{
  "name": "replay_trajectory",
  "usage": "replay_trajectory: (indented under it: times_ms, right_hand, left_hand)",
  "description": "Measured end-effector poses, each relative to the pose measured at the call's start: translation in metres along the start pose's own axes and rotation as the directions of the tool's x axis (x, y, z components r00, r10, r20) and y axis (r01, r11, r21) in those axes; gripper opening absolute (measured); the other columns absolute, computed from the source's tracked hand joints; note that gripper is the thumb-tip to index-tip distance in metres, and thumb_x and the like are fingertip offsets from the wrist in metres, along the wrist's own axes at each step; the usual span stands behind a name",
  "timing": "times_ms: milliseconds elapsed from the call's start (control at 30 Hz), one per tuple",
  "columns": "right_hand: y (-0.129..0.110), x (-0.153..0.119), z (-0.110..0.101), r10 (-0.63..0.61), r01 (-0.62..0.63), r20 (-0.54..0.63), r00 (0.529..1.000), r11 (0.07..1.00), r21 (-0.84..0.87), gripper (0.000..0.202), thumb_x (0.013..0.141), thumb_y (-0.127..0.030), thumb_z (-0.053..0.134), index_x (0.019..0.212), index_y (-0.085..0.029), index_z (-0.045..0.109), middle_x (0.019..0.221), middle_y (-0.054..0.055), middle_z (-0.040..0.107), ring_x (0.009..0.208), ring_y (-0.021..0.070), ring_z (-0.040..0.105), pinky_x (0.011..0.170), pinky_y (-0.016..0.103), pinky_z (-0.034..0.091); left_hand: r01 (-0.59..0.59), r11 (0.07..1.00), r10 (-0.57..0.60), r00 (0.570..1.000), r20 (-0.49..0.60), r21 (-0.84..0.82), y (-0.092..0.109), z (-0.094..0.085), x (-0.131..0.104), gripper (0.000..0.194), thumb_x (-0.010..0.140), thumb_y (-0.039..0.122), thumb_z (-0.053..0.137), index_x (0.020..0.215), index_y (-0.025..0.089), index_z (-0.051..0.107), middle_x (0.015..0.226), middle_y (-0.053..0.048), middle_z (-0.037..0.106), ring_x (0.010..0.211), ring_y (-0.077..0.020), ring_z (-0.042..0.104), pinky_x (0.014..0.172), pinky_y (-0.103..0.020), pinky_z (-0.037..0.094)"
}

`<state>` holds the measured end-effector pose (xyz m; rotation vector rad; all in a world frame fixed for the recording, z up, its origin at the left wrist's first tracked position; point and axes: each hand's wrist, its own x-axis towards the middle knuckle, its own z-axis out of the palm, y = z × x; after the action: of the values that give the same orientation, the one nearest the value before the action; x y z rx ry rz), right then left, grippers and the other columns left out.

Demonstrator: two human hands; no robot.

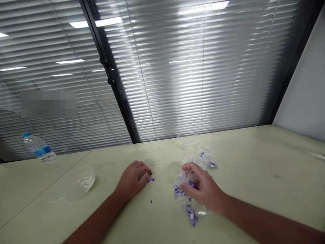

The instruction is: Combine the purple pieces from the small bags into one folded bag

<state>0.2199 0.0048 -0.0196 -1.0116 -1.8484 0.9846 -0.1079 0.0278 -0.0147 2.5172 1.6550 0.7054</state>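
Note:
My left hand (pixel 134 180) rests on the table with curled fingers, its fingertips at a small purple piece (pixel 150 174). A few more purple pieces (pixel 150 180) lie just beside them, and one stray piece (pixel 151 201) is nearer to me. My right hand (pixel 204 188) is closed around a small clear plastic cup (pixel 181 176), tilted, with purple pieces showing through it. Under and in front of this hand lie clear plastic bags with purple and white pieces, one bag (pixel 191 214) nearest to me and another (pixel 177 190) to its upper left.
Beyond my right hand are more clear bags (pixel 203 156) and a round clear container (pixel 188 139). At left lies a large clear plastic bag (pixel 78 184) with white pieces. A water bottle (pixel 39 148) stands at the far left edge. Window blinds (pixel 177 84) rise behind the table.

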Motion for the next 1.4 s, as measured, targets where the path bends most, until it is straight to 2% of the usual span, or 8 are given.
replay_trajectory:
  times_ms: [200,300,500,700,867,1000,1133,1400]
  right_hand:
    - [-0.001,0.000,-0.001,0.028,-0.028,0.045,0.999,1.000,0.005,0.040,0.089,-0.038,0.071,0.124,-0.023,0.056,0.108,0.005,0.059,0.066,0.0107,0.050,0.056,0.024,0.041]
    - [0.001,-0.001,-0.001,0.010,-0.010,0.035,0.999,1.000,0.010,0.040,0.088,-0.036,0.072,0.123,-0.023,0.057,0.109,0.005,0.058,0.067,0.0107,0.051,0.057,0.025,0.042]
    - [0.000,0.000,0.000,0.001,-0.001,0.037,0.999,1.000,0.005,0.039,0.088,-0.035,0.072,0.122,-0.023,0.057,0.109,0.005,0.058,0.068,0.0103,0.051,0.056,0.023,0.041]
    - [-0.003,0.000,-0.001,-0.009,0.009,0.043,0.999,1.000,0.005,0.039,0.087,-0.034,0.072,0.122,-0.022,0.058,0.107,0.005,0.058,0.068,0.0111,0.052,0.056,0.024,0.042]
    - [-0.001,0.000,0.000,0.003,-0.004,0.053,0.999,1.000,0.010,0.039,0.088,-0.035,0.072,0.122,-0.023,0.057,0.108,0.004,0.059,0.071,0.0115,0.053,0.058,0.023,0.043]
    - [-0.001,0.000,-0.001,-0.004,0.003,0.057,0.998,1.000,0.013,0.038,0.088,-0.035,0.072,0.122,-0.025,0.057,0.109,0.003,0.058,0.070,0.0104,0.053,0.059,0.023,0.043]
    - [-0.002,0.000,-0.001,-0.003,0.003,0.049,0.999,1.000,0.006,0.039,0.088,-0.033,0.072,0.122,-0.025,0.057,0.109,0.003,0.058,0.069,0.0102,0.052,0.058,0.024,0.043]
    - [0.000,-0.001,-0.001,-0.011,0.011,0.043,0.999,1.000,-0.001,0.040,0.088,-0.036,0.072,0.123,-0.023,0.058,0.107,0.004,0.058,0.075,0.0125,0.055,0.060,0.024,0.044]
  left_hand:
    - [-0.090,0.986,0.093,0.996,0.014,-0.142,0.003,-0.004,-0.001,0.032,0.087,0.010,0.049,0.078,0.025,0.075,0.092,-0.001,0.070,0.094,-0.0182,0.061,0.088,-0.031,0.047]
    - [-0.030,0.983,0.031,1.000,0.001,-0.180,0.002,-0.004,0.000,0.028,0.086,0.012,0.046,0.078,0.023,0.071,0.092,-0.002,0.068,0.095,-0.0193,0.060,0.088,-0.032,0.047]
    - [0.094,0.991,-0.087,0.993,0.074,-0.095,-0.008,0.000,0.001,0.027,0.080,0.014,0.051,0.102,0.019,0.066,0.106,-0.006,0.065,0.102,-0.0239,0.057,0.093,-0.038,0.048]
    - [-0.101,0.992,0.086,0.977,0.198,0.070,-0.014,-0.001,-0.007,0.048,0.101,0.025,0.042,0.150,0.029,0.045,0.153,-0.008,0.045,0.144,-0.0275,0.037,0.119,-0.050,0.031]
    - [-0.115,0.982,0.076,0.967,0.243,0.148,-0.008,-0.004,-0.008,0.052,0.108,0.037,0.038,0.159,0.034,0.032,0.163,-0.005,0.035,0.152,-0.0280,0.028,0.122,-0.051,0.028]
    - [-0.148,0.983,0.123,0.969,0.212,0.106,0.006,-0.008,-0.005,0.044,0.107,0.038,0.043,0.151,0.033,0.045,0.156,-0.006,0.044,0.147,-0.0269,0.035,0.120,-0.047,0.030]
    - [-0.193,0.981,0.195,0.973,0.125,-0.022,0.015,-0.010,-0.003,0.026,0.104,0.025,0.046,0.111,0.026,0.071,0.120,-0.005,0.064,0.116,-0.0215,0.056,0.105,-0.039,0.040]
    - [-0.189,0.971,0.197,0.980,0.039,-0.144,0.016,-0.009,-0.002,0.034,0.092,0.013,0.048,0.086,0.027,0.078,0.099,-0.004,0.065,0.096,-0.0187,0.058,0.093,-0.037,0.042]
